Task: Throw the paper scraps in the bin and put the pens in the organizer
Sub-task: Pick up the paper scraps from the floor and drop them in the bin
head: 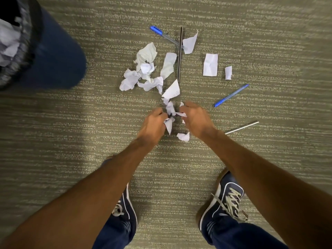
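Note:
White paper scraps (pixel 147 69) lie scattered on the carpet, with a flat piece (pixel 210 64) and a small one (pixel 228 72) further right. My left hand (pixel 152 125) and my right hand (pixel 195 119) are both closed on crumpled scraps (pixel 169 109) near the floor. One more scrap (pixel 183 136) lies just below my hands. A blue-capped pen (pixel 162 35) and a black pen (pixel 180 54) cross at the top. A blue pen (pixel 231 95) and a silver pen (pixel 241 127) lie to the right. No organizer is in view.
A dark blue bin (pixel 53 56) stands at the far left, with crumpled paper (pixel 9 42) inside it. My two dark blue shoes (pixel 222 203) stand on the striped carpet (pixel 71 132) at the bottom.

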`<control>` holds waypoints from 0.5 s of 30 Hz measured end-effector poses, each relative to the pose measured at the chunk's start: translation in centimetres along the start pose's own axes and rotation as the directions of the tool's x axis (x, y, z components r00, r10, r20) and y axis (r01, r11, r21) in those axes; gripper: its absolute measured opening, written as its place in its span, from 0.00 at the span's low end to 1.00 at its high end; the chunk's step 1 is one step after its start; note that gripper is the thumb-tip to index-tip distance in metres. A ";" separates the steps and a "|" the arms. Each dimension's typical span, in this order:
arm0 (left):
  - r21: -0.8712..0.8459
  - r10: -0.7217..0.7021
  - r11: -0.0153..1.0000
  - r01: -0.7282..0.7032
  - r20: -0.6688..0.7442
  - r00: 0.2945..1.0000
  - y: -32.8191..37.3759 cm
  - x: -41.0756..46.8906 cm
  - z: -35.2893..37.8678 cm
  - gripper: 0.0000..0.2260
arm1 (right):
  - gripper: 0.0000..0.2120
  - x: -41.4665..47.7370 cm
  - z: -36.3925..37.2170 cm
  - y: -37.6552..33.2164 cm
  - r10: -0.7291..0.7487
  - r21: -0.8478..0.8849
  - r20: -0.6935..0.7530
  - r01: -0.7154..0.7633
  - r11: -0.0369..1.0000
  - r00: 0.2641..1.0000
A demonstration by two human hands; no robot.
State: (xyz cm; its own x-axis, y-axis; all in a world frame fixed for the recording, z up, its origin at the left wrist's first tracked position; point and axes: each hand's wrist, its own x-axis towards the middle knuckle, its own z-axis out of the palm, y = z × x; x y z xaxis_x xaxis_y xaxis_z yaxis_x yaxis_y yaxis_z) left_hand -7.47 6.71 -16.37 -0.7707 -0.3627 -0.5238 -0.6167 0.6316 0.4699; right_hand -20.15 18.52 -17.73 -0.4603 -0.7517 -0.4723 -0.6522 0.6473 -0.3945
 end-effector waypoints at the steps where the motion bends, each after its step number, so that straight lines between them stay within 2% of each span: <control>1: -0.014 -0.013 1.000 0.012 -0.012 1.000 0.0 -0.1 -0.1 0.17 | 0.15 -0.1 -0.1 -0.1 0.049 0.050 0.004 -0.049 0.998 0.999; 4: -0.085 -0.054 0.995 0.048 -0.073 0.996 0.2 -0.5 -0.8 0.16 | 0.13 -0.7 -1.0 -0.3 0.182 0.231 -0.006 -0.176 0.957 0.983; 7: -0.133 -0.068 0.990 0.051 -0.120 0.990 0.9 -1.8 -2.7 0.15 | 0.16 -1.8 -2.7 -0.8 0.315 0.424 0.013 -0.291 0.858 0.949; 10: -0.174 -0.072 0.984 0.040 -0.183 0.980 1.6 -3.4 -5.5 0.13 | 0.19 -3.1 -5.3 -2.4 0.356 0.570 -0.009 -0.287 0.769 0.935; 15: -0.260 -0.142 0.964 0.053 -0.339 0.930 2.3 -6.4 -12.3 0.09 | 0.23 -4.4 -11.5 -7.7 0.393 0.826 0.092 -0.290 0.482 0.915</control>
State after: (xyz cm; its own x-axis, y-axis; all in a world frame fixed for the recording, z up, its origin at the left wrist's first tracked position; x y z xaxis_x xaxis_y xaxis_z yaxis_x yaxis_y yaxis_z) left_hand -5.92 2.05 -3.15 -0.6834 -0.6592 -0.3136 -0.6769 0.4113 0.6105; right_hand -20.04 15.41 -3.58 -0.6218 -0.4222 -0.6596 0.3166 0.6349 -0.7048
